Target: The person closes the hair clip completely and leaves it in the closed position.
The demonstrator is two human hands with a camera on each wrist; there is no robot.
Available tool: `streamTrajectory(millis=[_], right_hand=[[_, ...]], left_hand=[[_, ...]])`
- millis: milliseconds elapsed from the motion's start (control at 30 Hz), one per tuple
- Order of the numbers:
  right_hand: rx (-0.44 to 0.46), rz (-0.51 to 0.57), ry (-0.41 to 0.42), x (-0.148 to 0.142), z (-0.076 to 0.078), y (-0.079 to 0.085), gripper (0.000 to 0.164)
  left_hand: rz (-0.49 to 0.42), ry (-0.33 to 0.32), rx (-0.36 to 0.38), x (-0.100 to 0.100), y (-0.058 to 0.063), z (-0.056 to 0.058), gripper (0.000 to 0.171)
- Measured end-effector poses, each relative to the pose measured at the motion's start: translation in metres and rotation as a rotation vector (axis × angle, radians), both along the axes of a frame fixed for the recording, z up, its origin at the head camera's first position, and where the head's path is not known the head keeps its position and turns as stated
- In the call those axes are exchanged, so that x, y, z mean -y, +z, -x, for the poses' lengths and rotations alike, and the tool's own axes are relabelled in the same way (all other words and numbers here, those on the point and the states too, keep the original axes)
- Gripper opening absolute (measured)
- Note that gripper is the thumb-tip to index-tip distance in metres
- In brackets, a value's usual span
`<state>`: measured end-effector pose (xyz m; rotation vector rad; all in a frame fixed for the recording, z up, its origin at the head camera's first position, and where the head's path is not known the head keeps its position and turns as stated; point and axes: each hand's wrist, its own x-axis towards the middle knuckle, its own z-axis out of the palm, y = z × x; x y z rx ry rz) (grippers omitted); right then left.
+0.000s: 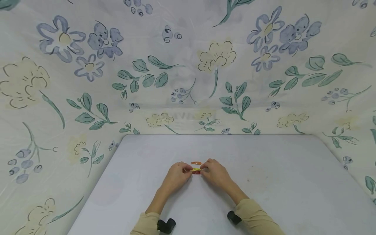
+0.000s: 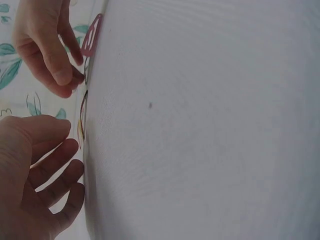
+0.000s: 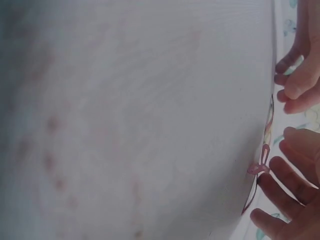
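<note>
Three small hair clips lie close together near the middle of the white table, seen in the head view. The orange hair clip [image 1: 196, 163] is farthest back, the yellow hair clip [image 1: 195, 169] sits before it, and the red hair clip [image 1: 196, 173] is nearest. My left hand [image 1: 177, 174] pinches the left end of the yellow clip with thumb and forefinger. At its right end my right hand [image 1: 216, 173] pinches it likewise. Fingertips hide parts of both nearer clips. A pinkish-red clip [image 2: 91, 37] shows beside the right hand in the left wrist view.
The white table [image 1: 141, 156] stretches around both hands, with a few small dark specks to the right. A floral cloth [image 1: 188, 75] hangs behind and at the sides. Each sleeved wrist wears a black camera [image 1: 166, 226].
</note>
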<state>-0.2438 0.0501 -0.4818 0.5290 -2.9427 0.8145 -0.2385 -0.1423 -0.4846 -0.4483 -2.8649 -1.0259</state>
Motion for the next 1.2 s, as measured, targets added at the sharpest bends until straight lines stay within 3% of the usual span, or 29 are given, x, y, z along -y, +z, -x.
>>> streamTrajectory(millis=[467,1000,1200], right_hand=[[0.026,0.047,0.007,-0.004,-0.002,0.002,0.015],[0.066,0.108,-0.052,-0.017,-0.006,0.005,0.017],[0.041,0.137,-0.042,-0.021,-0.009,0.004,0.018]], left_hand=[[-0.02,0.016,0.008,-0.002,0.002,-0.002,0.016],[-0.053,-0.012,-0.003,-0.005,0.009,-0.002,0.018],[-0.098,-0.037,0.002,-0.01,0.011,0.0,0.021]])
